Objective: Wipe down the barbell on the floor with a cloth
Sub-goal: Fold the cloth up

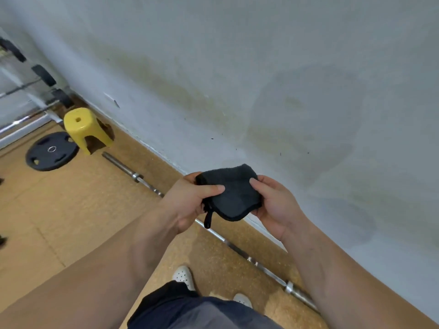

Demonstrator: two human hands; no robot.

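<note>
Gripping cloth (231,193), left hand (187,203) and right hand (275,205) hover over barbell (270,273) on tan floor (71,222).

Barbell (140,178) middle hidden behind left hand (187,200); rack (35,100) blurred, cropped at edge.

The tan floor (71,210) bears a barbell (237,250); a black weight plate (52,151) lies flat just beside a yellow stool (83,127).

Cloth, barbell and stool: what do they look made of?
Cloth: dark, nubby fabric, perhaps terry, folding softly. Barbell: bare metal, likely steel, given its silvery glint. Stool: probably moulded plastic, with a glossy, even yellow surface.
</note>
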